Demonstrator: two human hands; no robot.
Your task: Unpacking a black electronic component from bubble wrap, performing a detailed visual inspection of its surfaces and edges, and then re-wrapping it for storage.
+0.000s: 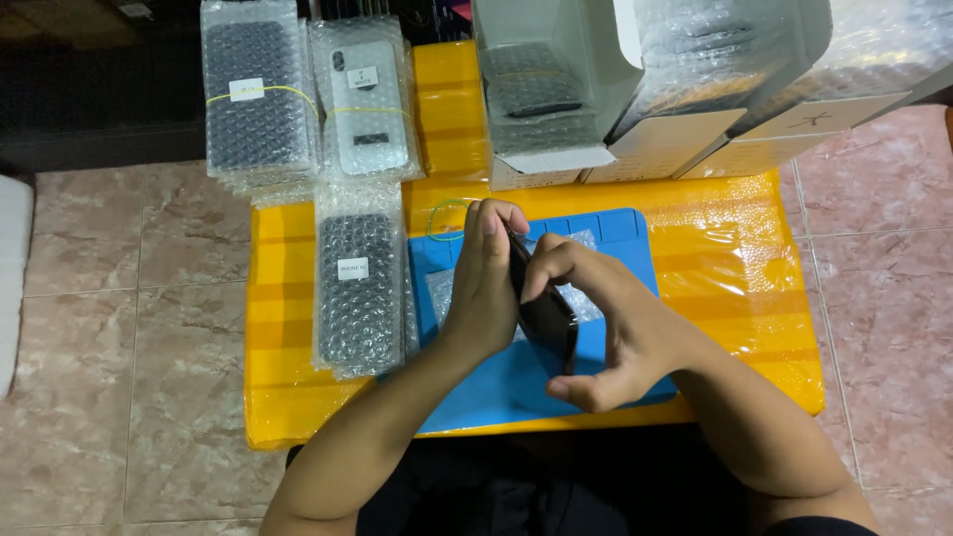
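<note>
Black and shiny, the phone stands on its edge over the blue mat, with your left hand and right hand both curled tight around it, so grip its sides and keep it low.

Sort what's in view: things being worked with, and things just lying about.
In hand: black phone, held on edge between left hand and right hand, above the blue mat.

Lying about: bubble-wrapped packs, white boxes, rubber band, yellow table.
</note>
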